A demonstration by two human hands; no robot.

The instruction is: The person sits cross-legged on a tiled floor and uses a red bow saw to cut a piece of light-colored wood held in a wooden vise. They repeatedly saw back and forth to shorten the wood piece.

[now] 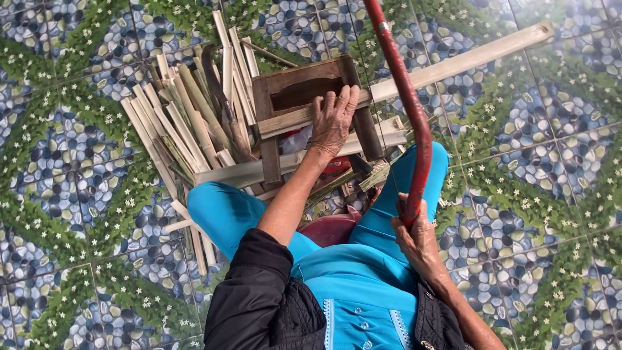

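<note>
Left hand [334, 120] flat, fingers spread, pinning bamboo strip [453, 65] across wooden stool [304, 91], far of knees. Right hand [418, 240] clamped round red bow saw [408, 104]. Best pressing firmly, sawing just right of stool.

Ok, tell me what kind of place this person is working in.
Probably a home floor or patio used as a bamboo craft spot. The floor is tiled with a pebble-and-leaf pattern, split bamboo strips lie piled on it, and the left hand presses a bamboo piece on a small wooden stool.
</note>
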